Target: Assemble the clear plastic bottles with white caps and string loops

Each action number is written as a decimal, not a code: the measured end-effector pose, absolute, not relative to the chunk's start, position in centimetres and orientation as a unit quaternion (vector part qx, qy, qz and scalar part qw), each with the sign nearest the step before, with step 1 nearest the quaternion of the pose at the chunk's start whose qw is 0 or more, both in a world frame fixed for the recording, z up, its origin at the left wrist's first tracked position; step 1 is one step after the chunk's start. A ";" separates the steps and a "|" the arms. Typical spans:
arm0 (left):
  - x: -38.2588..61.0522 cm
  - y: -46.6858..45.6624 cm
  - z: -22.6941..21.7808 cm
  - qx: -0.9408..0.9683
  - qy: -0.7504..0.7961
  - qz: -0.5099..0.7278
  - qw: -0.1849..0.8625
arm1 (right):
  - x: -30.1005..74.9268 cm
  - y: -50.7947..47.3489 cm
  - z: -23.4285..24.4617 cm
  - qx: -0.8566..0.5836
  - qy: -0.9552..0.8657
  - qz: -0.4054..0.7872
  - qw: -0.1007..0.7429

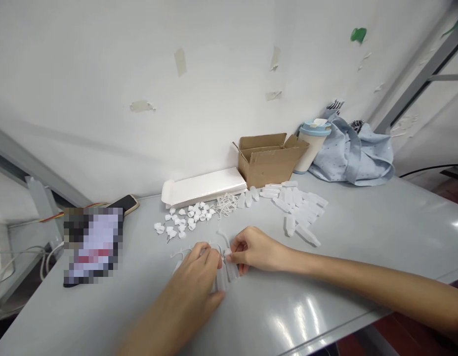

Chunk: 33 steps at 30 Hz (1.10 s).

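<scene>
My left hand [199, 272] is curled over a row of small translucent plastic bottles [222, 277], its thumb near their lower ends. Its fingertips are partly hidden. Beside it, my right hand [256, 249] pinches the white top of another small bottle [232, 271] with a white string [224, 233] rising from it. More string loops stick out behind my left hand. Loose white caps [191, 217], some with thin tips, are scattered beyond the hands. A tangle of white strings [227, 204] lies to their right. Several more translucent bottles [301, 205] are heaped at the right.
Along the wall stand a stack of flat white boxes [204, 188], an open cardboard box [271, 163], a lidded cup [312, 143] and a light blue cloth bag [353, 153]. A phone [127, 202] and a blurred-out item [97, 242] lie at the left of the grey table [273, 311].
</scene>
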State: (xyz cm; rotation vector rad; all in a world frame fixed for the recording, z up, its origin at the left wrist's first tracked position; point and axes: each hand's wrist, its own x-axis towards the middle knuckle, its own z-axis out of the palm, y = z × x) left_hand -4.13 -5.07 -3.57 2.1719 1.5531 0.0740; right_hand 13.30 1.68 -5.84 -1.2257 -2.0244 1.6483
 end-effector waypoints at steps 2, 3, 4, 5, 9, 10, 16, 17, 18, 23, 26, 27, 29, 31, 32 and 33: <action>-4.1 -5.1 -3.6 0.802 0.552 0.028 0.227 | 13.3 1.6 -5.8 -0.423 -0.701 0.559 0.130; -4.1 -5.1 -3.6 0.808 0.544 0.033 0.224 | 13.3 1.5 -5.8 -0.423 -0.702 0.558 0.132; -4.2 -5.1 -3.6 0.813 0.538 0.042 0.219 | 13.3 1.5 -5.8 -0.424 -0.700 0.558 0.134; -4.2 -5.1 -3.6 0.817 0.532 0.049 0.215 | 13.3 1.5 -5.8 -0.424 -0.698 0.561 0.136; -4.3 -5.1 -3.3 0.819 0.530 0.049 0.213 | 13.1 1.6 -5.9 -0.424 -0.690 0.571 0.139; -4.3 -5.0 -3.2 0.818 0.531 0.048 0.214 | 13.1 1.6 -5.8 -0.420 -0.691 0.572 0.137; -4.4 -4.9 -2.9 0.806 0.544 0.053 0.227 | 14.1 1.6 -4.7 -0.392 -0.725 0.556 0.103; -4.5 -4.9 -3.0 0.803 0.544 0.061 0.234 | 14.5 1.7 -4.5 -0.393 -0.728 0.553 0.099; -4.6 -4.9 -3.0 0.801 0.543 0.073 0.239 | 14.9 1.9 -4.2 -0.395 -0.728 0.552 0.097; -5.1 -4.4 -3.6 0.794 0.545 0.134 0.233 | 17.7 3.5 -3.3 -0.413 -0.738 0.518 0.130; -5.4 -3.6 -3.8 0.782 0.567 0.146 0.212 | 19.7 4.4 -3.0 -0.434 -0.753 0.461 0.180; -5.4 -3.3 -3.7 0.780 0.573 0.145 0.204 | 20.3 4.7 -3.0 -0.443 -0.754 0.445 0.193; -5.4 -2.4 -3.4 0.783 0.577 0.141 0.182 | 21.4 5.1 -3.1 -0.458 -0.751 0.425 0.213; -5.3 -1.1 -2.8 0.792 0.574 0.136 0.159 | 22.1 5.7 -3.4 -0.466 -0.757 0.399 0.224; -5.2 -0.2 -2.5 0.796 0.573 0.132 0.144 | 22.2 6.1 -3.5 -0.468 -0.772 0.368 0.222; -4.9 0.7 -2.3 0.798 0.574 0.127 0.130 | 22.1 6.6 -3.6 -0.468 -0.794 0.325 0.212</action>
